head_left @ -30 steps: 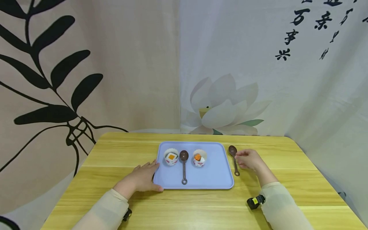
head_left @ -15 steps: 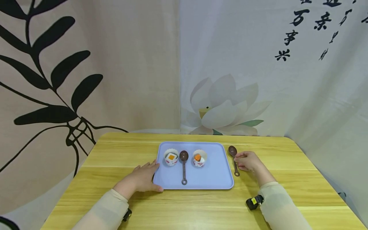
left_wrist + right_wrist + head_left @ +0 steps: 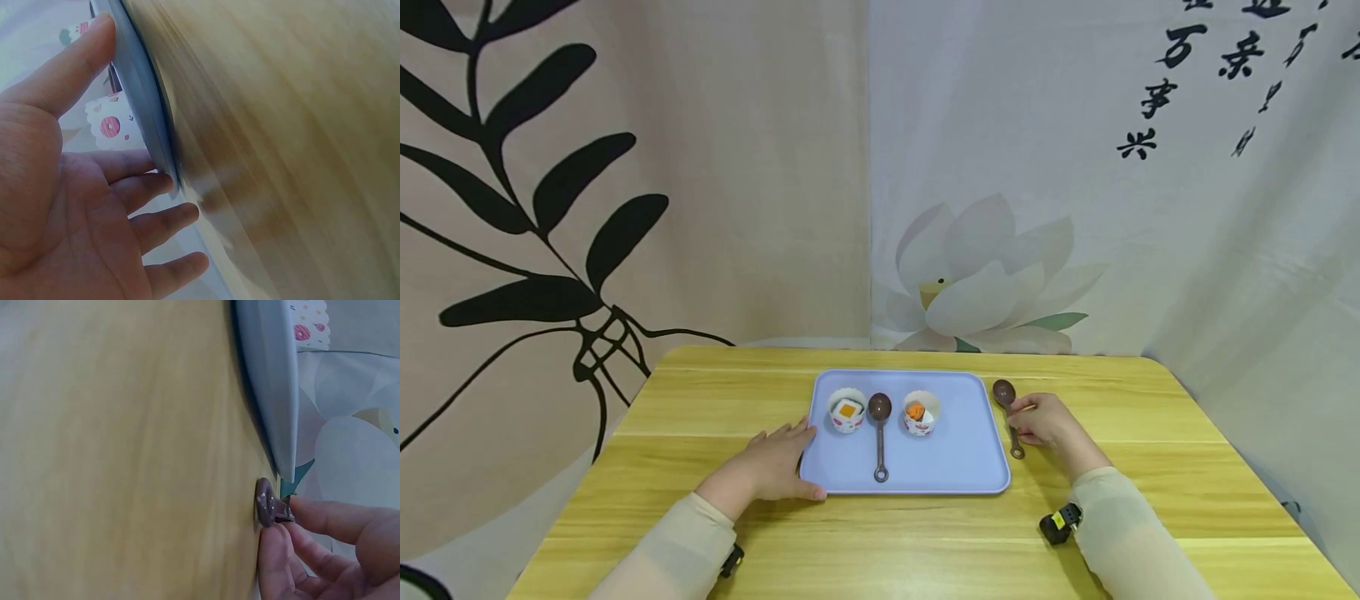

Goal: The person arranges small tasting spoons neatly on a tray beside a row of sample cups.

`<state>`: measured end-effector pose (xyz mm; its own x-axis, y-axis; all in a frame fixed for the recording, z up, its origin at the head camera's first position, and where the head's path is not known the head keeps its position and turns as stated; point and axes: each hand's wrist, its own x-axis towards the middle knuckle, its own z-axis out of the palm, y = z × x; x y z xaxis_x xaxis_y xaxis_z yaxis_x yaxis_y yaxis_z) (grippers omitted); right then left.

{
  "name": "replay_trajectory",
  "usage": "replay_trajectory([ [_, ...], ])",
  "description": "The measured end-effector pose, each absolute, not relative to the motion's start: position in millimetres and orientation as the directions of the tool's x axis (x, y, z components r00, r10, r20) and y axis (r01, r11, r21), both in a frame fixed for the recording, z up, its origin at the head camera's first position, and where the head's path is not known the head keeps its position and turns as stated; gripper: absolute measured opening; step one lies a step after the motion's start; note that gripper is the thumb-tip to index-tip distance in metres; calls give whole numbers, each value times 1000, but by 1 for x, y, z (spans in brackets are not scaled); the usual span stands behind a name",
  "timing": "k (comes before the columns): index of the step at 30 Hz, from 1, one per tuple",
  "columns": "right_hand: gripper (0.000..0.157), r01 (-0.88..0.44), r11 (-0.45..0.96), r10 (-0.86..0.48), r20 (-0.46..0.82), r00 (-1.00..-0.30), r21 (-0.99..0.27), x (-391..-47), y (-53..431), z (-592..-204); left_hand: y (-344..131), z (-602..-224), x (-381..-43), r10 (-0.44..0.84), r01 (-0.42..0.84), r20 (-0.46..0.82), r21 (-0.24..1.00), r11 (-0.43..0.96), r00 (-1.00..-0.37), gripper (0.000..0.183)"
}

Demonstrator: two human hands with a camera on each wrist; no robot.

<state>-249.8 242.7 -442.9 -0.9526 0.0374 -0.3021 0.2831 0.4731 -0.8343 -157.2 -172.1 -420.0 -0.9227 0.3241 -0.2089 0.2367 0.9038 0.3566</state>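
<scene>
A light blue tray [image 3: 947,467] lies on the wooden table. My left hand [image 3: 771,467] rests at its left edge, fingers spread and thumb at the front corner, as the left wrist view also shows. Just right of the tray is a brown spoon [image 3: 1003,391], its bowl pointing away. My right hand [image 3: 1051,421] pinches this spoon's handle between thumb and fingers; in the right wrist view the looped handle end [image 3: 265,503] sits close to the tabletop. Another brown spoon [image 3: 880,407] lies on the tray between two small patterned paper cups.
The left paper cup [image 3: 847,423] holds a white piece with an orange square [image 3: 847,410]. In the right cup [image 3: 920,427] sits an orange and white piece [image 3: 915,410]. Behind the table [image 3: 880,550] hangs a printed curtain [image 3: 760,167].
My right hand has shifted slightly left and its fingers have closed on the spoon handle. The spoon's bowl has moved a little toward the tray. My left hand stays in place.
</scene>
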Motion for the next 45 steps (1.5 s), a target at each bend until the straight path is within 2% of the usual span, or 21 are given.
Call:
replay_trajectory([
  [12,31,249,526,29,-275,-961,-813,-250,236,-443,-173,-421,-157,317,229,-219,350,908,-923,103],
  [30,30,281,569,2,-341,-940,-772,-248,239,-441,-176,-429,-162,320,237,-219,336,912,-922,106],
  [39,27,265,576,-62,-364,-929,-774,-242,242,-433,-174,-426,-161,325,241,-214,343,908,-921,104],
  [45,29,262,579,-46,-352,-935,-772,-238,243,-431,-174,-424,-160,325,240,-214,343,908,-921,103],
])
